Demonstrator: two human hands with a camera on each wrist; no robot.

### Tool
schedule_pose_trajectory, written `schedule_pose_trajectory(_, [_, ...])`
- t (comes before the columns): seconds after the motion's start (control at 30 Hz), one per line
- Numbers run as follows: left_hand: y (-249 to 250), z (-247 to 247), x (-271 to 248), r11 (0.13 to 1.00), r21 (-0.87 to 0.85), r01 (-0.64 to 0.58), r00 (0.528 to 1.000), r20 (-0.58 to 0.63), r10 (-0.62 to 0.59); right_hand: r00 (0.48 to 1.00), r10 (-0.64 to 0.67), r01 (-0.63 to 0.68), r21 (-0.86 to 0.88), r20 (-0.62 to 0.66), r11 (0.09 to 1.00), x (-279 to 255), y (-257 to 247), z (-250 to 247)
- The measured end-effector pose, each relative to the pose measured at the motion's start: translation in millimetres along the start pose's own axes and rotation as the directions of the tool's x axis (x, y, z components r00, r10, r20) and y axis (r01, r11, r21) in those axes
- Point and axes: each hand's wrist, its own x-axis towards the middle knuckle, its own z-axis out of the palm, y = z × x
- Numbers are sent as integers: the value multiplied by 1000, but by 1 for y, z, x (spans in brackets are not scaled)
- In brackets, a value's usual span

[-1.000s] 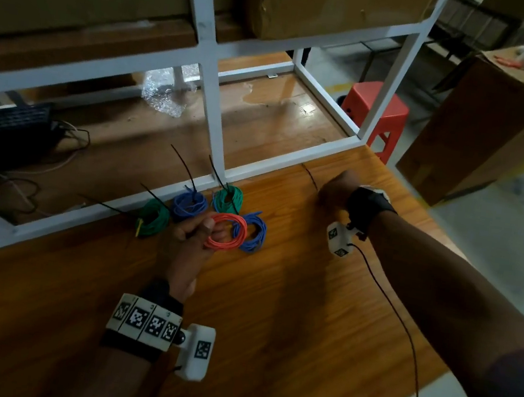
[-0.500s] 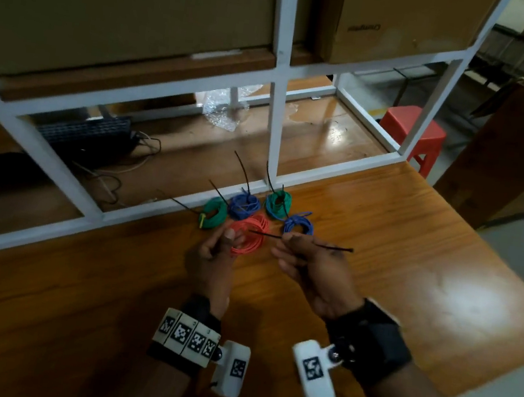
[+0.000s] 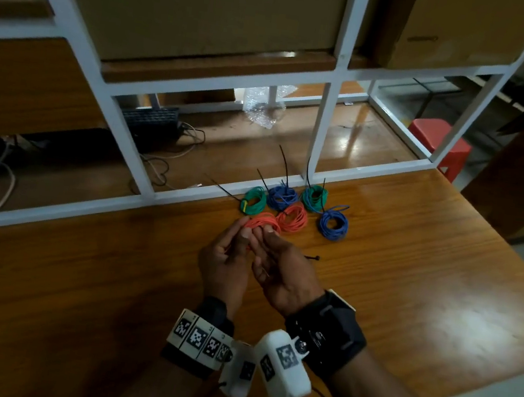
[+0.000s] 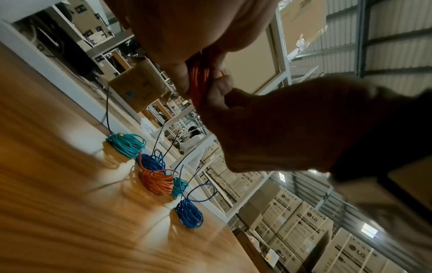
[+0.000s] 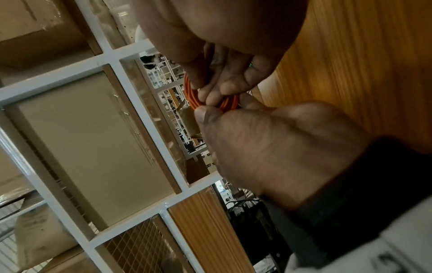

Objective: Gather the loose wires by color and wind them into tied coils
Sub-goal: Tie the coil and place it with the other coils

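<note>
Both hands meet over the table point(image 3: 409, 284) with fingers curled, pinching one red coil point(image 3: 262, 221) between them. The left hand point(image 3: 225, 266) holds its near-left edge, thumb and fingertips pressed onto the strands; the right hand point(image 3: 280, 277) nips the same bundle from the right, thumb tip against the wire. In the wrist views the orange-red loops point(image 4: 198, 81) pass between the pressed fingers point(image 5: 217, 92). A black tie point(image 3: 312, 257) sticks out just right of the right hand; whether the fingers hold it cannot be told. Just beyond the grip lies a second red coil point(image 3: 293, 218), flanked by two green coils point(image 3: 253, 200) point(image 3: 314, 198) and two blue coils point(image 3: 282, 197) point(image 3: 333, 225), near the white frame point(image 3: 187, 195).
</note>
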Motion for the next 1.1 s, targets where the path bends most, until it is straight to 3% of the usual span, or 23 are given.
schedule_pose_trajectory(0.17, [12,-16,8,994,-92,-52,999,4,53,998,6,-6,-6,59,1000,1,13,8])
schedule_pose_trajectory(0.27, [18,-23,15,994,-94,-60,998,-21,58,991,-41,60,-153,124,986,-3,16,10])
schedule_pose_trajectory(0.33, [21,-30,23,994,-81,-76,997,-21,74,978,-136,177,-285,158,942,-8,15,6])
schedule_pose_trajectory(0.47, [23,-42,36,993,-95,-76,997,7,77,853,-448,521,-502,269,690,-15,6,-11])
schedule_pose_trajectory(0.6, [19,-48,43,993,-117,-34,999,-3,34,735,-562,652,-626,380,428,-10,-2,-23])
schedule_pose_trajectory(0.7, [18,-48,44,991,-133,-9,1000,3,9,645,-623,705,-658,442,263,-5,-2,-27])
schedule_pose_trajectory(0.8, [15,-47,44,986,-162,37,999,1,-37,597,-669,733,-640,442,231,-4,2,-26])
schedule_pose_trajectory(0.9, [14,-47,41,991,-115,68,997,37,-64,509,-741,760,-633,439,147,-5,3,-21])
schedule_pose_trajectory(1.03, [16,-50,35,1000,-17,10,991,135,-8,417,-761,754,-657,496,-15,-7,-7,-5])
schedule_pose_trajectory(1.1, [19,-52,33,1000,19,-20,989,147,17,406,-724,729,-676,557,-112,-7,-12,3])
